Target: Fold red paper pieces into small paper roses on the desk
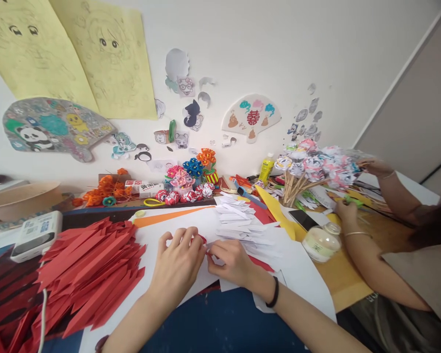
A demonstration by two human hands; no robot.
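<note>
In the head view, my left hand [182,257] and my right hand [233,262] meet over a white paper sheet [308,279]. Their fingertips pinch a small piece of red paper [203,239], mostly covered by the fingers; its exact shape cannot be made out. Left of my hands lies a big pile of folded red paper strips [91,269]. Folded white paper strips [238,215] are heaped just beyond my right hand, with some red paper showing under them.
At right, a co-worker's hand [347,215] holds something green beside a bunch of paper flowers [316,166]. A bottle [321,242] and a phone [303,219] stand between us. A white power bank-like box [38,235] sits left. Small craft flowers [185,181] line the wall.
</note>
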